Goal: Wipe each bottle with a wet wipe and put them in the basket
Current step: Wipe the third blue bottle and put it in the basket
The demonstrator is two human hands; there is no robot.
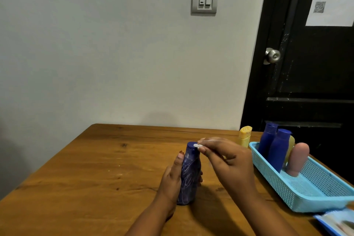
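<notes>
A dark blue bottle (189, 174) with scribble marks stands upright on the wooden table (95, 168). My left hand (172, 176) wraps around its body from the left. My right hand (228, 161) pinches a small white wet wipe (197, 146) against the bottle's cap. A light blue mesh basket (298, 193) sits to the right and holds two dark blue bottles (275, 149), a pink bottle (297, 159) and a yellow one (291, 143), mostly hidden behind them. Another yellow bottle (245, 136) stands on the table behind the basket's far left corner.
A pack with a blue edge (337, 222) lies at the bottom right corner, in front of the basket. The table meets a grey wall at the back. A black door (306, 63) with a metal knob stands behind the basket.
</notes>
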